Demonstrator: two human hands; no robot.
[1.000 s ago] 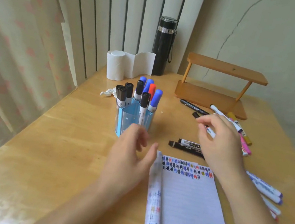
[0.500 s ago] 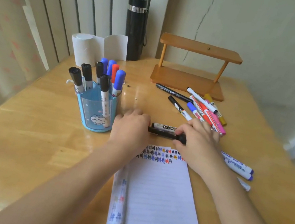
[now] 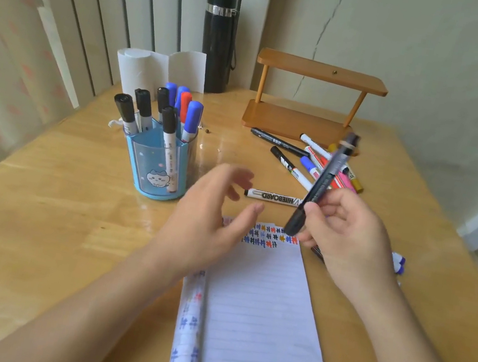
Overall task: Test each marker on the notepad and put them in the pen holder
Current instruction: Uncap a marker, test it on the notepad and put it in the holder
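Logged black marker (image 3: 325,180) pinched near its lower end between thumb and curled fingers of right hand (image 3: 352,239), barrel tilted up and away above far right corner of notepad (image 3: 265,313); judged a grip for pulling the cap before a test stroke. Found left hand (image 3: 208,223) blurred, fingers spread loose and holding nothing, hovering between blue pen holder (image 3: 155,166) at left and the notepad's far edge, probably to take the cap. Read "WHITEBOARD", upside down, on white marker (image 3: 273,197) lying just beyond the notepad; found print on loose markers (image 3: 312,154) farther right too small to read, held marker's label blurred.
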